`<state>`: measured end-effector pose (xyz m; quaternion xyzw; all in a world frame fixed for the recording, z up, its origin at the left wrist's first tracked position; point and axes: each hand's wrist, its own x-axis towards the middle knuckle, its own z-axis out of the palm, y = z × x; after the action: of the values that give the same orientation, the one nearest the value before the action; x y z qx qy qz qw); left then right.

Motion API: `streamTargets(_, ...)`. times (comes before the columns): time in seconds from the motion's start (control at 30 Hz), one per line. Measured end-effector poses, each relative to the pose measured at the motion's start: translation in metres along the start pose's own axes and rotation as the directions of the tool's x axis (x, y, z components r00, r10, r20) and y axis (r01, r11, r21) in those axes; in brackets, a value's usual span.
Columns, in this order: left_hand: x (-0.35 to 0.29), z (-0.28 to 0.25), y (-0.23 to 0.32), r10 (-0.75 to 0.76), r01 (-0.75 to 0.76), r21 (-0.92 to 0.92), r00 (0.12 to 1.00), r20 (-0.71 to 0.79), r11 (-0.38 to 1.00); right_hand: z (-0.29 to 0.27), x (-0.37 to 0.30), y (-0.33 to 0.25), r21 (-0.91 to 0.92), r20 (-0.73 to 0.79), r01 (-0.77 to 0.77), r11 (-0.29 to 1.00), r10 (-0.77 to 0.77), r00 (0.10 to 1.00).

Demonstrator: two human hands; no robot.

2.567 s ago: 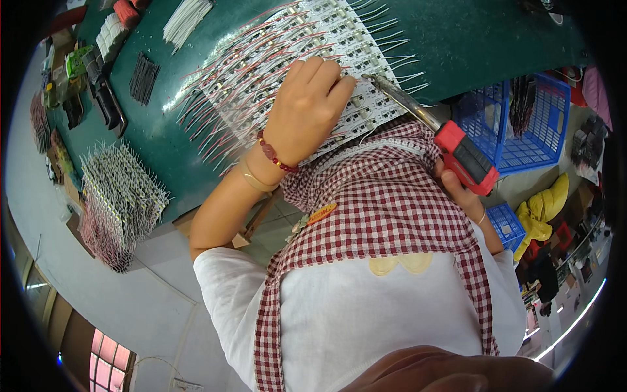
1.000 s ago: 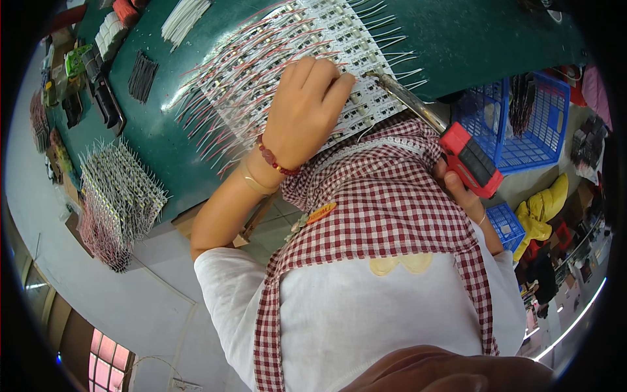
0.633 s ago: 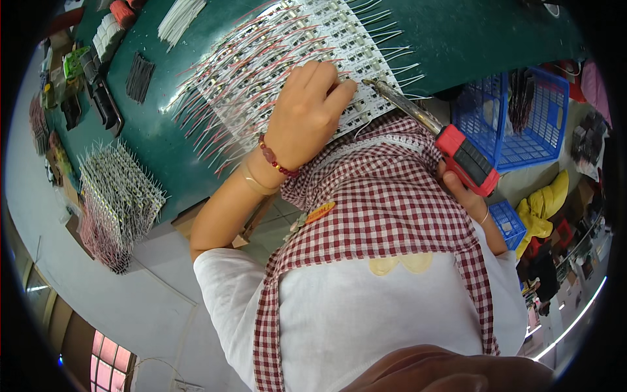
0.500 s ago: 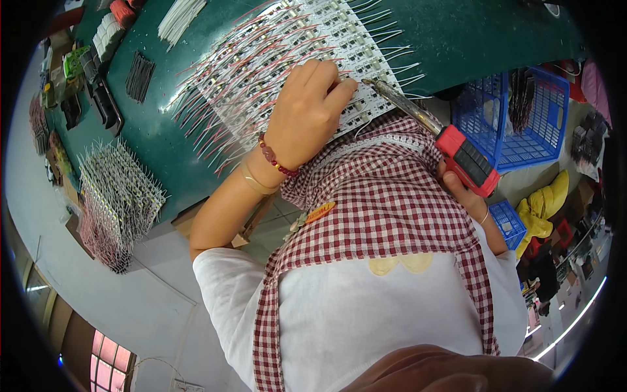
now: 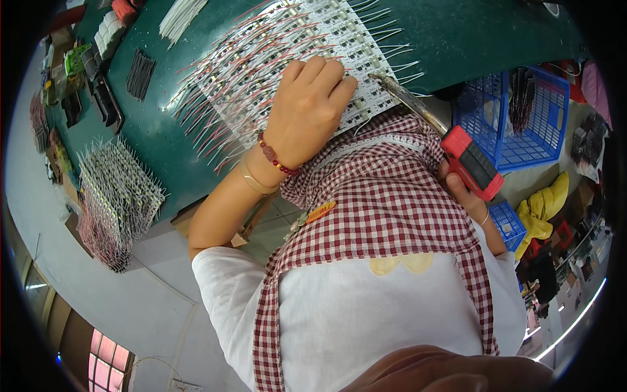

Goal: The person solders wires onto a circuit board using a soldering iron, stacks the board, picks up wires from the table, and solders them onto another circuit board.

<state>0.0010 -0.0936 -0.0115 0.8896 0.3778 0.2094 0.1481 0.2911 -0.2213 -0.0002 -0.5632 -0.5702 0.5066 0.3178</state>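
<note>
A white panel of small circuit boards [image 5: 356,49] lies on the green table, with red and white wires [image 5: 215,98] along its left part and short white wires on its right edge. Over the panel's near part, my left hand [image 5: 307,108] is closed with its fingers curled down; whatever they pinch is hidden beneath them. My right hand [image 5: 462,191] grips a red and black soldering iron [image 5: 471,160] from below. Its metal shaft points up and left, and the tip is just right of my left fingertips, above the panel. Whether the tip touches a board I cannot tell.
A bundle of wired boards [image 5: 121,196] hangs over the table's left edge. Black wires [image 5: 140,75] and white wires [image 5: 181,19] lie on the green table [image 5: 470,39]. Blue crates [image 5: 532,124] stand to the right, near a yellow cloth [image 5: 543,206].
The soldering iron has shifted slightly to the right, its tip drawing a little away from my left fingers. My left hand stays over the same part of the panel.
</note>
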Motion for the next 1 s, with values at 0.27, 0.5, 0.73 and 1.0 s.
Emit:
streamTargets(0.27,-0.006,-0.005,0.009,0.058,-0.058,0.011,0.998,-0.029,0.998,0.000,-0.005,0.001,0.006,-0.008,-0.020,1.000,0.020,1.000)
streamTargets(0.5,-0.009,0.009,0.010,0.008,-0.012,-0.064,0.998,-0.064,0.998,-0.002,0.004,-0.007,-0.220,0.039,0.207,0.953,-0.203,0.978)
streamTargets(0.73,-0.007,0.007,0.012,0.026,-0.029,-0.061,0.999,-0.041,0.998,0.001,0.004,-0.006,-0.165,0.008,0.192,0.967,-0.193,0.981)
streamTargets(1.0,-0.005,0.004,0.014,0.038,-0.039,-0.030,0.999,-0.015,0.999,-0.003,0.001,-0.004,-0.173,0.047,0.201,0.964,-0.196,0.979)
